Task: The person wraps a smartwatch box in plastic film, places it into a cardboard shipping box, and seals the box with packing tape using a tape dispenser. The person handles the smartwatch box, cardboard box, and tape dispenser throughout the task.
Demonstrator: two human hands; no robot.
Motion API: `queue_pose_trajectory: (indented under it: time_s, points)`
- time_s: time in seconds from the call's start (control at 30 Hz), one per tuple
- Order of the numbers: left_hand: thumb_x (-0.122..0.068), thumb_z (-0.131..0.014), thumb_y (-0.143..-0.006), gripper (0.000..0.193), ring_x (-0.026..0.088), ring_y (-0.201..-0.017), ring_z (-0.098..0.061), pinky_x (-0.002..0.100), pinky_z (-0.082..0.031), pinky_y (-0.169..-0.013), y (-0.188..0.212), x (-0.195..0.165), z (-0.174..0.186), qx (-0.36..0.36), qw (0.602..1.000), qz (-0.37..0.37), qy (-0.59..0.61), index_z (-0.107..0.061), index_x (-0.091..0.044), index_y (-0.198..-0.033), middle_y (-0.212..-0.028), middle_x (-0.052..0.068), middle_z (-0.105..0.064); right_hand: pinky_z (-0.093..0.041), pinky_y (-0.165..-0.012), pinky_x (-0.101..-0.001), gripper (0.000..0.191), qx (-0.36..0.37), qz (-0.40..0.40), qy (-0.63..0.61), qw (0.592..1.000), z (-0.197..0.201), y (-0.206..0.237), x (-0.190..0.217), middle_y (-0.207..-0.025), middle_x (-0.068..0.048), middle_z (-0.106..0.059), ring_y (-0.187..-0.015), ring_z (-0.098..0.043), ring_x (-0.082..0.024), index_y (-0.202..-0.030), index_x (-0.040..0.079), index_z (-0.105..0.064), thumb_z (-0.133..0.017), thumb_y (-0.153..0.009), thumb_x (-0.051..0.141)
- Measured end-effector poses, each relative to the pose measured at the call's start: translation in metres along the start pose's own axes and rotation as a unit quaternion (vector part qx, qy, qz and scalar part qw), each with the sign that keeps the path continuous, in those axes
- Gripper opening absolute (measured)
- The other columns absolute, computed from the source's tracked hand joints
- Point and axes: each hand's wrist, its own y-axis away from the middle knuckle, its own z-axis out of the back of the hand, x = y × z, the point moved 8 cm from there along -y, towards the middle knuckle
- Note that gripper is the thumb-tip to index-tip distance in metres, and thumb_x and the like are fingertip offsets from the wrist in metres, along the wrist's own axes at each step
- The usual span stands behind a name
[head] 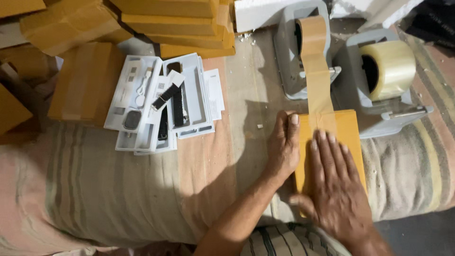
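Striped cloth-covered bed [118, 199] as work surface. Left hand [283, 147] curls its fingers around the flat brown cardboard box [348, 130] edge, steadying it; right hand [334, 187] lies flat, open, pressing brown tape [316, 71] fed from the grey dispenser [289, 52].

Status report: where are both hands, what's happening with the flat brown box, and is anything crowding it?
Left hand grips flat brown cardboard box at its left edge. Right hand flat on top. Brown tape strip runs onto the box. Grey tape dispensers close behind.
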Motion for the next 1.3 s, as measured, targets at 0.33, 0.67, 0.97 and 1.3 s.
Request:
queue_pose_trajectory:
  time_s: [0.33, 0.67, 0.97, 1.3]
  points:
    - [-0.051, -0.042, -0.109, 0.044, 0.015, -0.078, -0.056, 0.035, -0.05, -0.073, -0.004, 0.009, -0.004, 0.011, 1.0, -0.002, -0.008, -0.056, -0.01, -0.112, -0.085, 0.005, -0.058, -0.033, -0.118, -0.0576, 0.056, 0.052, 0.098, -0.028, 0.993, -0.047, 0.155, -0.018, -0.155, -0.033, -0.036, -0.144, -0.038, -0.044, -0.146, -0.01, -0.033, -0.039, -0.097, 0.018]
    - [-0.054, -0.053, -0.107, 0.05, 0.016, -0.099, -0.056, 0.033, -0.05, -0.091, -0.026, -0.017, -0.004, 0.051, 0.989, -0.126, 0.064, -0.054, -0.008, -0.127, -0.109, 0.006, -0.06, -0.043, -0.103, -0.038, 0.071, -0.089, -0.267, -0.374, 0.884, 0.012, -0.003, -0.096, -0.145, -0.023, -0.053, -0.131, -0.054, -0.03, -0.156, -0.004, -0.035, -0.058, -0.103, 0.037]
    - [-0.062, -0.07, -0.093, 0.084, 0.017, -0.112, -0.061, 0.032, -0.053, -0.099, -0.036, -0.091, 0.007, 0.124, 0.962, -0.206, 0.133, -0.039, -0.007, -0.148, -0.121, 0.01, -0.061, -0.048, -0.097, -0.0325, 0.059, -0.217, -0.211, -0.519, 0.799, 0.016, -0.041, -0.104, -0.128, -0.011, -0.062, -0.113, -0.058, -0.018, -0.146, -0.003, -0.045, -0.055, -0.107, 0.041]
    - [-0.052, -0.082, -0.078, 0.076, 0.015, -0.094, -0.073, 0.032, -0.063, -0.081, -0.01, -0.132, 0.009, 0.017, 0.996, -0.069, 0.054, -0.049, -0.005, -0.128, -0.106, 0.009, -0.07, -0.053, -0.088, -0.034, 0.052, -0.238, -0.21, -0.393, 0.863, 0.025, -0.04, -0.095, -0.118, -0.016, -0.067, -0.1, -0.064, -0.021, -0.142, 0.0, -0.047, -0.057, -0.104, 0.033]
